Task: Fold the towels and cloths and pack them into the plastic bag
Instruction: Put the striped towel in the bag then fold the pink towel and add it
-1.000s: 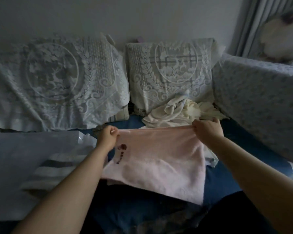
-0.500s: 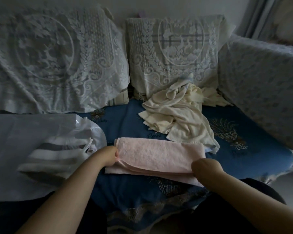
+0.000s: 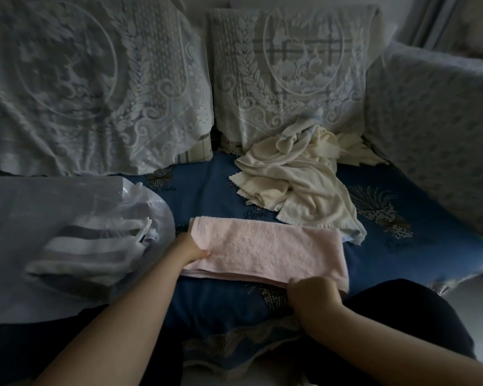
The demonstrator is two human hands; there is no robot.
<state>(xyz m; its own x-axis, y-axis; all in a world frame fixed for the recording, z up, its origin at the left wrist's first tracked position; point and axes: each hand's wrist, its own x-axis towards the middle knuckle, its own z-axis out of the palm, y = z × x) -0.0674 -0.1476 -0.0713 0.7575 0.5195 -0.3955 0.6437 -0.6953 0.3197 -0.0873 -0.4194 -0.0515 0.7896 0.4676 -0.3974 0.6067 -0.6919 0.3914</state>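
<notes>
Left grip: left hand [image 3: 191, 247] pinching the left end of the pink towel [image 3: 265, 253], thumb on top, fingers tucked under the layers.
Right grip: right hand [image 3: 314, 295] curled over the towel's near right corner, knuckles up (fingertips hidden, so depth of the hold not readable).
Pink towel: folded into a long band, lying flat on the blue sofa seat [image 3: 402, 254], several layers showing along the near edge, between the bag and the cream heap.
Fold risk: layers likely to slide apart at the next fold, since only two ends are held and the middle lies free; uneven near edge probable if one end lifts before the other.
Plastic bag: plastic bag [image 3: 76, 240] just left of the left hand, limp and lying flat, a striped cloth [image 3: 87, 252] already inside; mouth apparently slack, so a one-handed push could snag or unfold the towel.
Cream cloths: cream cloths [image 3: 299, 176] heaped unfolded, one edge touching or overlapping the towel's far right corner (could drag along when the towel is lifted).
Dim light: misaligned edges easy to miss.
</notes>
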